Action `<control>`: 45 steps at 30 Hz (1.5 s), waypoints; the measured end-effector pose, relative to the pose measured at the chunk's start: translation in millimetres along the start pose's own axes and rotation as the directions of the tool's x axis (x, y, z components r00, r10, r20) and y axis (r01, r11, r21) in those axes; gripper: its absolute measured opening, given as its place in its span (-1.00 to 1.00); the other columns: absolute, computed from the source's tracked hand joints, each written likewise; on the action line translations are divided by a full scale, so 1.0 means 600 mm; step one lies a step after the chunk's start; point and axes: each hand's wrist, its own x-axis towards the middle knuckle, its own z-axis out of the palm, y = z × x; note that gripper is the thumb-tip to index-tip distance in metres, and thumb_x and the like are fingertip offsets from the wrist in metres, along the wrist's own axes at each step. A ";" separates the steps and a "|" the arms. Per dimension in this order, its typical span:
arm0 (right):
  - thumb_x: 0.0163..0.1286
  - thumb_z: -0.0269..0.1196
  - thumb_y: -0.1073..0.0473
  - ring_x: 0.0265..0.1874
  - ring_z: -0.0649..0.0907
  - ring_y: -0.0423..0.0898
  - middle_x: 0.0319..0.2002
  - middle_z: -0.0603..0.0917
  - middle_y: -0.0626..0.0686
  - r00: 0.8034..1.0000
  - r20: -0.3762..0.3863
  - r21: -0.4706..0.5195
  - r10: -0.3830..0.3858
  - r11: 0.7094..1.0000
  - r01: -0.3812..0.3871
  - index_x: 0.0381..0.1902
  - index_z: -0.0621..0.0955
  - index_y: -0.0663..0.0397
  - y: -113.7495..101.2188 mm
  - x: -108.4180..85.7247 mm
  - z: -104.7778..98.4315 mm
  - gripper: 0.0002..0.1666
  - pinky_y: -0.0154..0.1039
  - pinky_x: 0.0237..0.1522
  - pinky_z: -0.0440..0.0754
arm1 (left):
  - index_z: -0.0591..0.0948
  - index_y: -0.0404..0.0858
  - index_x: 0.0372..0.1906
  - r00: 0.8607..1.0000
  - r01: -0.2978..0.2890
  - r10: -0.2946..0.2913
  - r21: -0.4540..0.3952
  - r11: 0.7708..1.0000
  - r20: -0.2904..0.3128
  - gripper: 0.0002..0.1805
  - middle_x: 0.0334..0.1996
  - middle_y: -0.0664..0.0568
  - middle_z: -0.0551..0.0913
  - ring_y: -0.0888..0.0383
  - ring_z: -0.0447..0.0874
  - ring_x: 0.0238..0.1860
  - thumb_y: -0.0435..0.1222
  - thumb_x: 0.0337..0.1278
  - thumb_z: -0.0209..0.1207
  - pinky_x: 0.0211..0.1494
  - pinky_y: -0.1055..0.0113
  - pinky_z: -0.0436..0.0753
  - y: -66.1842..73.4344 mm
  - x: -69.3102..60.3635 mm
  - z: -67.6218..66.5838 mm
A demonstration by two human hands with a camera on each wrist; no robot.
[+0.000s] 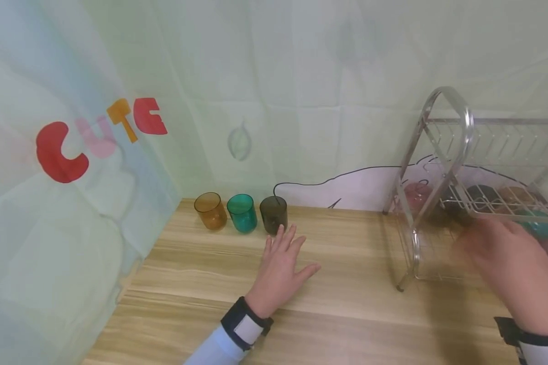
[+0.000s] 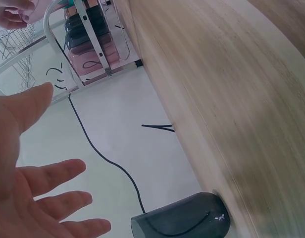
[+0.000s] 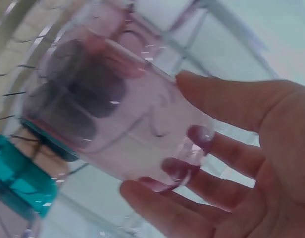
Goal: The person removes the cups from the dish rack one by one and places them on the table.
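My right hand [image 1: 516,263] is at the front of a chrome rack [image 1: 414,248], blurred in the head view. The right wrist view has its thumb and fingers gripping a clear pink cup [image 3: 142,134] near its base. Through the cup's wall darker cups show. My left hand [image 1: 278,276] is over the table with its fingers spread, holding nothing. Its fingertips are close to a dark grey cup [image 1: 274,215], whose side appears in the left wrist view. Left of that cup stand a teal cup [image 1: 243,215] and an amber cup [image 1: 211,212], all in a row.
On the rack's lower level sit several cups, among them a pink cup [image 1: 417,196] and a teal cup [image 1: 540,225]. The rack's wire upper shelf [image 1: 511,195] overhangs them. A printed cloth [image 1: 301,101] hangs behind the wooden table [image 1: 347,304].
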 end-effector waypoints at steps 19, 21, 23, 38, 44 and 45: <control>0.14 0.21 -0.37 0.06 0.45 0.11 0.00 0.55 0.02 0.988 0.155 0.119 0.022 0.992 -0.040 0.01 0.50 -0.42 -0.128 -0.042 -0.052 -0.50 0.21 -0.14 0.42 | 0.34 -0.14 0.31 1.000 -0.008 0.008 -0.011 1.000 -0.001 -0.16 0.45 -0.13 0.10 -0.15 -0.07 0.47 0.32 0.05 0.01 0.45 -0.19 -0.02 0.009 0.010 0.002; 0.16 0.20 -0.37 0.06 0.44 0.20 0.06 0.51 0.12 0.986 0.164 0.123 0.013 0.992 -0.034 0.16 0.45 -0.40 -0.138 -0.038 -0.049 -0.38 0.31 -0.19 0.41 | 0.33 -0.14 0.31 1.000 0.015 -0.015 -0.023 1.000 -0.001 -0.14 0.44 -0.14 0.11 -0.17 -0.06 0.47 0.35 0.04 -0.02 0.44 -0.20 -0.02 0.011 0.010 0.002; 0.16 0.24 -0.31 0.03 0.46 0.23 0.07 0.48 0.18 0.988 0.154 0.137 -0.011 0.991 -0.010 0.26 0.39 -0.40 -0.146 -0.035 -0.040 -0.30 0.33 -0.23 0.43 | 0.33 -0.13 0.32 0.999 0.048 -0.048 -0.041 0.998 0.002 -0.12 0.44 -0.14 0.12 -0.18 -0.06 0.47 0.37 0.03 -0.05 0.44 -0.20 -0.03 0.012 0.011 0.001; -0.03 0.47 -0.02 -0.09 0.56 0.10 0.07 0.49 0.14 0.989 -0.054 0.282 -0.134 0.948 0.144 0.12 0.54 -0.09 -0.203 -0.013 0.036 -0.30 0.15 -0.20 0.56 | 0.27 -0.14 0.34 0.975 0.211 -0.221 -0.317 0.925 0.005 -0.13 0.41 -0.09 0.20 -0.06 0.14 0.42 0.31 0.03 0.04 0.40 -0.07 0.23 0.016 0.015 -0.013; -0.01 0.47 -0.02 -0.12 0.61 -0.05 0.02 0.57 0.03 0.987 -0.109 0.344 -0.117 0.927 0.148 0.13 0.51 -0.04 -0.220 0.003 0.073 -0.29 -0.01 -0.18 0.63 | 0.18 -0.12 0.40 0.954 0.284 -0.292 -0.504 0.816 0.065 0.00 0.39 -0.03 0.26 0.02 0.25 0.38 0.42 -0.06 -0.03 0.36 0.02 0.34 0.019 0.019 -0.016; -0.03 0.48 0.00 -0.13 0.61 -0.08 -0.01 0.58 0.02 0.985 -0.126 0.353 -0.118 0.923 0.155 0.12 0.51 -0.01 -0.222 0.006 0.080 -0.29 -0.05 -0.20 0.64 | 0.17 -0.12 0.40 0.951 0.292 -0.300 -0.533 0.794 0.075 0.00 0.38 -0.03 0.27 0.02 0.27 0.37 0.42 -0.06 -0.01 0.35 0.02 0.36 0.020 0.020 -0.017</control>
